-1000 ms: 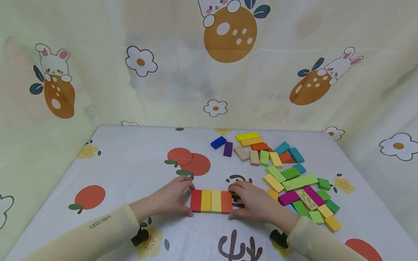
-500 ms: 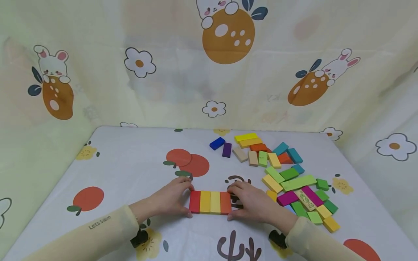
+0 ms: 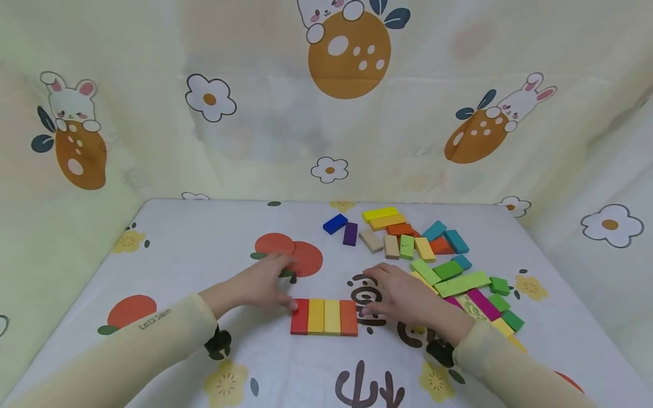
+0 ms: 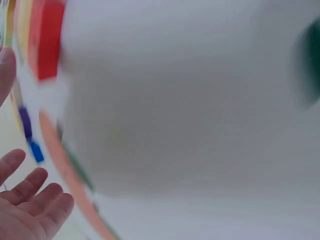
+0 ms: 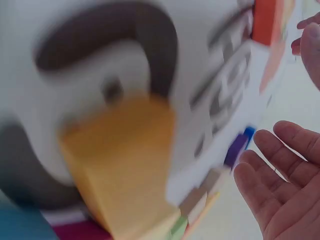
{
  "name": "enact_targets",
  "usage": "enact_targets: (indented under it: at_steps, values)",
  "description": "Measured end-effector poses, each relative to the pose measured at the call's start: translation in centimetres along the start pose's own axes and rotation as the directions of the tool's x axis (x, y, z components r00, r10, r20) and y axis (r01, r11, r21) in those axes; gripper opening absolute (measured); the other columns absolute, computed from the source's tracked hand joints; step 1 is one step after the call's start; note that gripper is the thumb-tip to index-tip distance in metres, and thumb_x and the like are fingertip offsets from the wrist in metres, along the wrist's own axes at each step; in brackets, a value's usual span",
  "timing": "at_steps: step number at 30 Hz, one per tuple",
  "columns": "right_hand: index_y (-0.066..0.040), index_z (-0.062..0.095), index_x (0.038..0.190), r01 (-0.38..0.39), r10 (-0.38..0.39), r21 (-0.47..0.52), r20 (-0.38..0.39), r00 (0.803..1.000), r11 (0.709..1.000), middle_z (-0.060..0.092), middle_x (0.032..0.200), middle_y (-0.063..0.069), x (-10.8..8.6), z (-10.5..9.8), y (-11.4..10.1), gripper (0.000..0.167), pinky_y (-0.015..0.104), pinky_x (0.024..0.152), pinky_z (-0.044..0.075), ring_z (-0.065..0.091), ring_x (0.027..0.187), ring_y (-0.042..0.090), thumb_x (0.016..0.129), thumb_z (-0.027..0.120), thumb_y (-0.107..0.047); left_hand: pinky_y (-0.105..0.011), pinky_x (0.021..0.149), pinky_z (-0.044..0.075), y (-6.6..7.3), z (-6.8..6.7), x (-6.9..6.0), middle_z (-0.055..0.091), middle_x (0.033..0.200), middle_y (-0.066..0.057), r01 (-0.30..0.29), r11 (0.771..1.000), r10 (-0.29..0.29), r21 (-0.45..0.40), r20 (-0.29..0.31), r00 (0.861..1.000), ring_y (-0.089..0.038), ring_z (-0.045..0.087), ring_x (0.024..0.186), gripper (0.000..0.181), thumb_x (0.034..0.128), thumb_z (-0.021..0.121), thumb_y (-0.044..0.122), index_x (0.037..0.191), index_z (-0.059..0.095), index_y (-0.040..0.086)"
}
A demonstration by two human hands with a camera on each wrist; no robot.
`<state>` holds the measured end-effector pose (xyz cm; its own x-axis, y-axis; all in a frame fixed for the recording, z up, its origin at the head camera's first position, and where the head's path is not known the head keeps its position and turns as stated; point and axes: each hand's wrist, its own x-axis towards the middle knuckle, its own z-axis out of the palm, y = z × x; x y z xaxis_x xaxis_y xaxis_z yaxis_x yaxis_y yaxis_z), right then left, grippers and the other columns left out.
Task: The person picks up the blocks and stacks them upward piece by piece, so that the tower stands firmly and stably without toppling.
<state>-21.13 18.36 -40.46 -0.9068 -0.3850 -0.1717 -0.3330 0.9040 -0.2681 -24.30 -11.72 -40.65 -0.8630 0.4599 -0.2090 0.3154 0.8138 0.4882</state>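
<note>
Row of four blocks [image 3: 324, 317], lying flat side by side on the white patterned surface [image 3: 194, 243], well in from the left and right edges and well apart from the far edge. Order, from the left edge toward the right: red block [image 3: 299, 317], yellow block [image 3: 316, 317], pale yellow block [image 3: 333, 318] and orange block [image 3: 349, 318], long sides meeting and ends level. The left hand [image 3: 255, 286] is at the row's left end, fingers parted from the thumb; the thumb tip overlaps the far left corner of the red block in the head view, and contact cannot be told. The right hand [image 3: 405, 297] is beyond the right end, apart from the orange block, thumb and fingers parted and relaxed. The two hands are well apart, the row between them, and neither grips a block. Loose blocks [image 3: 449, 270] spread from the far edge toward the right edge, among them a long green block [image 3: 463, 284], a magenta block [image 3: 484, 304] and a wooden block with green print [image 3: 471, 307]; the right hand hides part of this group. A blue block [image 3: 335, 224] and, just beside it, a purple block [image 3: 350, 233] lie near the middle of the far edge.
</note>
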Motion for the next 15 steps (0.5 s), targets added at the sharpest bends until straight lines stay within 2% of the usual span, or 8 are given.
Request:
enact_targets:
  at_steps: [3,7,11,15]
  values:
    - [-0.009,0.052,0.147,-0.027,0.027,0.02,-0.009,1.0,0.999,0.052,0.15,0.019,1.4,-1.2,1.1,0.075,0.059,0.109,0.048,0.052,0.136,0.039,0.087,0.08,-0.044,-0.05,0.109,0.051,-0.4,-1.4,3.0,0.053,0.149,-0.014,0.012,1.0,-0.012,0.008,-0.019,1.0,-0.031,0.05,0.136,0.081,0.0843,0.084,0.037,0.149,0.047,0.005]
    - [-0.007,0.049,0.15,-0.041,0.042,0.057,-0.018,0.999,0.998,0.051,0.152,0.021,3.7,-2.4,2.5,0.073,0.061,0.112,0.044,0.049,0.139,0.042,0.09,0.078,-0.037,-0.05,0.106,0.054,0.0,-2.4,7.2,0.051,0.151,-0.015,0.074,0.997,-0.074,-0.014,-0.034,0.997,-0.031,0.05,0.135,0.078,0.0884,0.08,0.037,0.151,0.045,0.007]
    - [-0.004,0.048,0.15,-0.043,0.044,0.049,-0.014,0.999,0.998,0.054,0.148,0.021,5.9,-3.0,3.9,0.072,0.057,0.113,0.045,0.053,0.134,0.04,0.091,0.079,-0.031,-0.048,0.11,0.05,0.9,-2.1,10.7,0.051,0.151,-0.013,0.145,0.989,-0.146,-0.032,-0.032,0.989,-0.029,0.05,0.136,0.076,0.0903,0.078,0.038,0.152,0.045,0.009]
    - [-0.005,0.05,0.148,-0.066,0.066,0.022,-0.029,0.997,0.998,0.058,0.142,0.02,7.8,-2.9,5.1,0.07,0.054,0.11,0.049,0.057,0.126,0.037,0.089,0.081,-0.026,-0.045,0.114,0.047,1.7,-1.3,13.3,0.052,0.15,-0.014,0.165,0.986,-0.165,-0.005,-0.028,0.986,-0.028,0.05,0.136,0.075,0.0905,0.078,0.038,0.152,0.046,0.008]
